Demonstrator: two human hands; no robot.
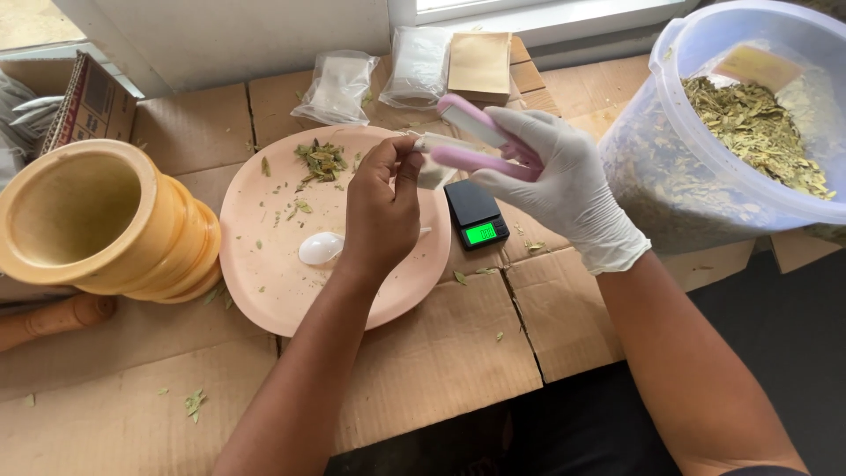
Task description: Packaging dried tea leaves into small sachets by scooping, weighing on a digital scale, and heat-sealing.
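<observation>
The gloved right hand (564,189) is closed around a pink handheld sealing clamp (480,141), its arms parted over the top of a small clear plastic sachet (434,163) that the bare left hand (381,211) pinches by its upper edge, above the round pink plate (264,282). The step looks like closing the filled sachet; next the clamp's arms would need to press squarely across the sachet's mouth while the left fingers stay out of the way. A white plastic spoon (322,249) and dried leaf bits lie on the plate, a small black pocket scale (476,214) sits just beside it, and a large translucent tub of dried leaves (714,189) crowds the right side of the cardboard-covered surface (441,361)
</observation>
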